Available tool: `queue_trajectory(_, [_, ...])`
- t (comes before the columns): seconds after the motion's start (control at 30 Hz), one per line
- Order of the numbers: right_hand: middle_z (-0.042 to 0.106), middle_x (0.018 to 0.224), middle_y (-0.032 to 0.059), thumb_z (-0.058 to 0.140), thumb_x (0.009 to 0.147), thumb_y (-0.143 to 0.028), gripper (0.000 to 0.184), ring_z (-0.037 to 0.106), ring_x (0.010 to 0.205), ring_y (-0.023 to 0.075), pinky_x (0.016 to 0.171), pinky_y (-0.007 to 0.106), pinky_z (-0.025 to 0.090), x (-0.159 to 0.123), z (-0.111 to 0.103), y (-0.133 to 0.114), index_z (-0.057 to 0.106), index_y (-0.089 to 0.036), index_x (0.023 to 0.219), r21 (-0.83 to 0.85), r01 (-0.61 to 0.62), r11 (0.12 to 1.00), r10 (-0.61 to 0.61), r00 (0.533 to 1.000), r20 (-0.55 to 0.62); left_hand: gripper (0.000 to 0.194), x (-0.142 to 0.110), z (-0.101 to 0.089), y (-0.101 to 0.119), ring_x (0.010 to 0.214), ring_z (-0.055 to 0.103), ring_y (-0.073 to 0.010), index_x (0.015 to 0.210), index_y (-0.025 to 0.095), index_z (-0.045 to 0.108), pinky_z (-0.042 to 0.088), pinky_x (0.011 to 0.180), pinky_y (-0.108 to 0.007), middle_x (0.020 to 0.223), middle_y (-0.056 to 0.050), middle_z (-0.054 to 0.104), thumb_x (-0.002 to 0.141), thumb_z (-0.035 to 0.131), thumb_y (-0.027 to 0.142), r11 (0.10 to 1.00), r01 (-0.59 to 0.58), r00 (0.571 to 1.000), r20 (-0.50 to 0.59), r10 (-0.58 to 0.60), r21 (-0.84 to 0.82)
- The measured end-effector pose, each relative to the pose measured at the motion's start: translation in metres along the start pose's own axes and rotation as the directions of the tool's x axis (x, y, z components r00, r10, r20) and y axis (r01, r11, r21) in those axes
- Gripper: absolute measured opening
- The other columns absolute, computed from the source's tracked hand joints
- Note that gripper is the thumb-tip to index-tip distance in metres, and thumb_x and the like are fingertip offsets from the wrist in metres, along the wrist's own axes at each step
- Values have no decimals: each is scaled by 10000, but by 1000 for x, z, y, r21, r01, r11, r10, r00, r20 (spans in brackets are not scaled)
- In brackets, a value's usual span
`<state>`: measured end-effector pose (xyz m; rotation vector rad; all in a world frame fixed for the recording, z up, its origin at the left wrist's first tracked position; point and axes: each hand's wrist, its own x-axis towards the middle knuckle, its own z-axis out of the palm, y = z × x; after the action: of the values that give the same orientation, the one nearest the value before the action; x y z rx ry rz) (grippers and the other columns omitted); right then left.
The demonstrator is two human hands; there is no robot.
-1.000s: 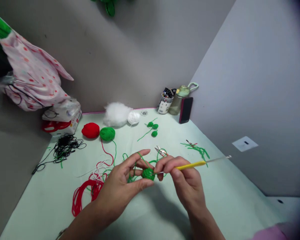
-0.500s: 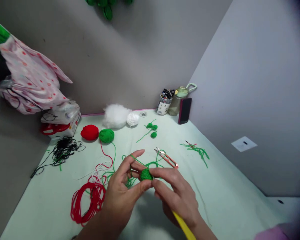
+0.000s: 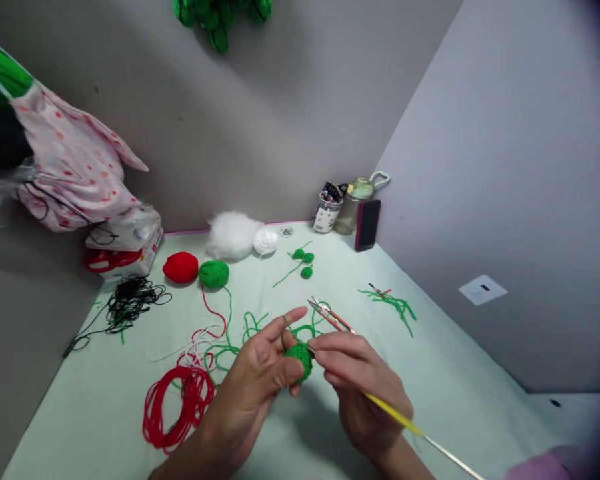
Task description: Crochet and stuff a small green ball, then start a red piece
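Note:
Between the thumb and fingers of my left hand (image 3: 260, 383) is a small round green crochet piece (image 3: 300, 359). Green yarn loops up over the raised index finger. My right hand (image 3: 363, 383) is closed around a crochet hook (image 3: 393, 410) with a yellow handle, whose tip meets the piece's upper right edge; the exact stitch is hidden by the fingers. The hook's far metal end points down to the right. Just beyond my hands lie thread snips (image 3: 333, 315) with orange handles, beside loose green yarn (image 3: 253, 325).
Red (image 3: 181, 267) and green yarn balls (image 3: 214, 273), white stuffing (image 3: 234, 235) and white yarn (image 3: 265, 242) stand at the back. Red yarn (image 3: 177, 407) and tangled black cord (image 3: 133, 303) lie left. Green scraps (image 3: 393, 303) lie right; a phone (image 3: 367, 225) leans near a bottle (image 3: 350, 210).
The hook swung from pointing right, to down behind my right hand, then to the lower right. My left hand turned the crochet piece, and its thumb now lies across the front.

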<state>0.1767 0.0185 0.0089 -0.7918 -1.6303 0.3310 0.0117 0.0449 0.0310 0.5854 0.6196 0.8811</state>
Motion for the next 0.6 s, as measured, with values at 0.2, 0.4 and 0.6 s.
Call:
queue_trajectory(0.2, [775, 931, 64, 588, 1004, -129, 249, 722, 879, 220, 788, 375, 588, 4, -3, -2, 773, -261, 1105, 196, -193, 961, 205, 978, -41, 735, -1, -5, 6, 822, 527, -131, 1335, 263, 702, 456, 783, -264, 884, 21, 546, 648, 963, 236, 978, -99, 985, -123, 123, 185])
queue_trajectory(0.4, [695, 751, 25, 627, 1007, -340, 205, 635, 548, 143, 538, 285, 536, 19, 1, 4, 755, -222, 899, 584, -474, 659, 524, 846, 95, 702, -3, -4, 8, 858, 582, -155, 1304, 277, 717, 478, 873, -313, 905, 14, 598, 647, 958, 240, 952, -114, 981, -119, 153, 285])
queue_trajectory(0.6, [731, 961, 66, 770, 892, -193, 192, 686, 866, 241, 767, 397, 573, -10, 3, 7, 836, -326, 1013, 55, -319, 946, 321, 946, -46, 694, 2, -5, -4, 980, 636, -198, 1357, 291, 688, 485, 965, -344, 992, -13, 684, 709, 932, 333, 956, -73, 992, -81, 100, 285])
